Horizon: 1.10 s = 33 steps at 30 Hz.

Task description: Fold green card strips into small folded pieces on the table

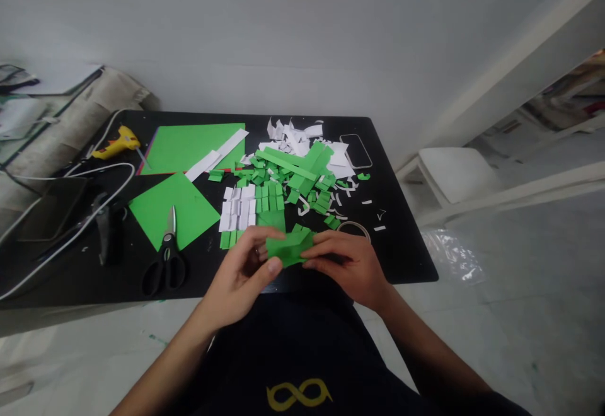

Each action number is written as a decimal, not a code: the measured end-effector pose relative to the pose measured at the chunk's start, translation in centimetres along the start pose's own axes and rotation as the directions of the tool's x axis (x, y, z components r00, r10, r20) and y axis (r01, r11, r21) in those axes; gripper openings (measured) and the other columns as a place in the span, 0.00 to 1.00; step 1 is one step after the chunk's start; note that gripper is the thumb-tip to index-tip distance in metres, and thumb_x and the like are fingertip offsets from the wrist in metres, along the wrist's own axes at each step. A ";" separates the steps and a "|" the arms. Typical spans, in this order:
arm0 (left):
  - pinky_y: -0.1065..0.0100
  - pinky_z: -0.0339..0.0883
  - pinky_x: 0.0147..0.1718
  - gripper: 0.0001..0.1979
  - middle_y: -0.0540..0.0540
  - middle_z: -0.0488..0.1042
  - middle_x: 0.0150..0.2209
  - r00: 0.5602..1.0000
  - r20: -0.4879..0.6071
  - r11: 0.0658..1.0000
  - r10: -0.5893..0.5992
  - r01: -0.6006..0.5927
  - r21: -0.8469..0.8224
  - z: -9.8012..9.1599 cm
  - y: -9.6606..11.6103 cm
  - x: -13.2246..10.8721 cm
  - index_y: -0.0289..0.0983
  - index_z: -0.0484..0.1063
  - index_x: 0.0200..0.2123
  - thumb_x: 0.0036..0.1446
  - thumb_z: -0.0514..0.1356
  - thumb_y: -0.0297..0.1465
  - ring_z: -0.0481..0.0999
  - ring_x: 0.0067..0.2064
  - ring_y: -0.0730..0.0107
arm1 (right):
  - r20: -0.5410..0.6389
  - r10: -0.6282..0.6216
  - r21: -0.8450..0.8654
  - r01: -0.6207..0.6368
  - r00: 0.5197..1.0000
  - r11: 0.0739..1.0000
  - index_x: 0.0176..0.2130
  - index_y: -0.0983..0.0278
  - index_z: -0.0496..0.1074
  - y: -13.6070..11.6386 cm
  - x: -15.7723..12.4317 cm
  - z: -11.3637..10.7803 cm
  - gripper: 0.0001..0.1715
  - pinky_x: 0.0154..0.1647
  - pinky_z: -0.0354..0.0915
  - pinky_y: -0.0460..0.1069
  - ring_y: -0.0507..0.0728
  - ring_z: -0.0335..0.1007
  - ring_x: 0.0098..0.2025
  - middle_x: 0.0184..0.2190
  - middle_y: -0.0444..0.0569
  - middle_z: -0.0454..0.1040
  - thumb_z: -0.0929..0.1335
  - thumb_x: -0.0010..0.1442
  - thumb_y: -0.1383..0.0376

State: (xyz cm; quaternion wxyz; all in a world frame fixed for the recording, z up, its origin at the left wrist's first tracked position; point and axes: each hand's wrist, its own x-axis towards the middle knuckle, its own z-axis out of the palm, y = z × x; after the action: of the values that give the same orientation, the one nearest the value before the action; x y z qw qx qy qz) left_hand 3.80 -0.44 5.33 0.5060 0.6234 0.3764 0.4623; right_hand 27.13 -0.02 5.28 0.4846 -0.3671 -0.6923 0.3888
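A small folded piece of green paper (288,249) is held up between both hands, close to the table's front edge. My left hand (246,268) grips its left side, the thumb in front and the fingers behind. At the right side, the fingertips of my right hand (352,265) pinch the same paper. Just beyond lie rows of folded white paper pieces (239,207) and folded green paper pieces (269,197). Farther back spreads a heap of green strips (307,173) and white paper scraps (293,135).
Scissors (166,258) rest partly on a green sheet (177,214) at left. Behind are larger green sheets (193,145), a yellow glue gun (118,143) and a white cable (108,205). A phone-shaped outline (356,151) and tape roll (354,230) lie right. A white stool (456,176) stands beyond.
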 end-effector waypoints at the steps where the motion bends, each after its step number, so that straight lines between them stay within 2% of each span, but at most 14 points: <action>1: 0.69 0.73 0.37 0.13 0.46 0.77 0.43 0.998 0.043 0.999 0.037 -0.038 0.011 -0.2 0.0 -0.1 0.44 0.77 0.53 0.66 0.68 0.36 0.77 0.39 0.67 | -0.013 0.015 0.005 -0.015 1.000 1.000 0.42 0.53 0.87 0.0 0.0 0.1 0.12 0.44 0.78 0.48 0.55 0.84 0.40 0.38 0.43 0.86 0.80 0.61 0.69; 4: 0.65 0.75 0.42 0.12 0.44 0.78 0.46 0.991 0.086 0.988 0.105 -0.114 0.109 -0.3 0.0 -0.1 0.43 0.80 0.47 0.61 0.72 0.33 0.80 0.45 0.63 | -0.035 0.070 0.034 -0.069 0.997 0.997 0.42 0.53 0.87 -0.2 -0.1 0.3 0.11 0.44 0.77 0.49 0.56 0.84 0.41 0.38 0.44 0.86 0.79 0.62 0.70; 7: 0.68 0.74 0.42 0.04 0.47 0.80 0.40 0.984 0.002 0.953 0.176 -0.171 0.251 0.0 0.1 0.1 0.42 0.80 0.41 0.63 0.70 0.27 0.80 0.45 0.64 | -0.058 0.116 0.071 -0.112 0.992 0.991 0.41 0.54 0.87 -0.7 0.0 0.7 0.10 0.44 0.77 0.50 0.56 0.84 0.41 0.38 0.44 0.86 0.78 0.63 0.70; 12: 0.69 0.73 0.40 0.04 0.48 0.81 0.38 0.963 -0.107 0.927 0.247 -0.202 0.317 1.0 -0.1 0.3 0.40 0.79 0.39 0.65 0.67 0.25 0.80 0.42 0.67 | -0.094 0.174 0.103 -0.165 0.980 0.981 0.38 0.57 0.84 -1.4 0.2 1.3 0.06 0.43 0.76 0.49 0.56 0.82 0.41 0.38 0.45 0.85 0.75 0.65 0.69; 16: 0.71 0.74 0.35 0.07 0.51 0.79 0.36 0.951 -0.219 0.957 0.218 -0.164 0.240 1.9 -0.5 0.0 0.40 0.76 0.41 0.63 0.69 0.24 0.81 0.36 0.71 | -0.133 0.215 0.115 -0.201 0.968 0.973 0.38 0.59 0.81 -1.7 0.1 1.9 0.04 0.41 0.76 0.50 0.55 0.81 0.38 0.36 0.46 0.82 0.74 0.67 0.66; 19: 0.75 0.75 0.31 0.11 0.55 0.76 0.33 0.939 -0.288 0.977 0.188 -0.149 0.150 2.5 -0.7 -0.1 0.41 0.73 0.41 0.62 0.70 0.22 0.81 0.31 0.75 | -0.168 0.284 0.188 -0.252 0.944 0.949 0.39 0.59 0.79 -1.6 -0.1 2.5 0.01 0.41 0.77 0.50 0.55 0.81 0.37 0.36 0.46 0.81 0.75 0.66 0.65; 22: 0.76 0.79 0.31 0.15 0.57 0.75 0.33 0.929 -0.325 0.984 0.177 -0.167 0.061 2.9 -0.8 0.1 0.42 0.70 0.43 0.60 0.70 0.19 0.81 0.30 0.77 | -0.237 0.351 0.262 -0.289 0.906 0.921 0.41 0.58 0.75 -1.4 -0.3 2.9 0.09 0.42 0.79 0.49 0.54 0.81 0.37 0.36 0.43 0.80 0.77 0.62 0.65; 27: 0.72 0.81 0.38 0.25 0.54 0.80 0.38 0.950 -0.285 0.979 0.127 -0.167 -0.121 3.3 -0.8 0.5 0.45 0.65 0.52 0.60 0.68 0.17 0.84 0.35 0.75 | -0.227 0.411 0.356 -0.318 0.883 0.879 0.46 0.57 0.73 -1.1 -0.2 3.1 0.16 0.45 0.81 0.50 0.54 0.83 0.39 0.37 0.42 0.80 0.78 0.61 0.65; 30: 0.71 0.80 0.39 0.27 0.54 0.81 0.38 0.966 -0.253 0.979 0.050 -0.097 -0.178 3.2 -0.6 0.6 0.45 0.64 0.55 0.60 0.70 0.20 0.84 0.35 0.74 | -0.194 0.434 0.376 -0.342 0.880 0.861 0.49 0.58 0.76 -1.1 -0.1 3.0 0.17 0.47 0.82 0.52 0.56 0.84 0.40 0.38 0.44 0.82 0.78 0.62 0.63; 33: 0.71 0.80 0.37 0.23 0.53 0.80 0.36 0.972 -0.218 0.974 -0.086 0.036 -0.224 2.9 -0.3 0.7 0.43 0.67 0.53 0.60 0.71 0.24 0.84 0.34 0.74 | -0.177 0.438 0.343 -0.362 0.881 0.867 0.50 0.59 0.77 -1.0 0.0 2.8 0.18 0.47 0.82 0.54 0.57 0.84 0.40 0.38 0.47 0.83 0.78 0.61 0.61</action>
State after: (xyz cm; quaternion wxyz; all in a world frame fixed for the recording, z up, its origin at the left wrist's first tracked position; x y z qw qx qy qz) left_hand 6.80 -0.51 4.99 0.5393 0.4952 0.3975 0.5532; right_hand 24.28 -0.98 5.54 0.5253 -0.4715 -0.4668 0.5327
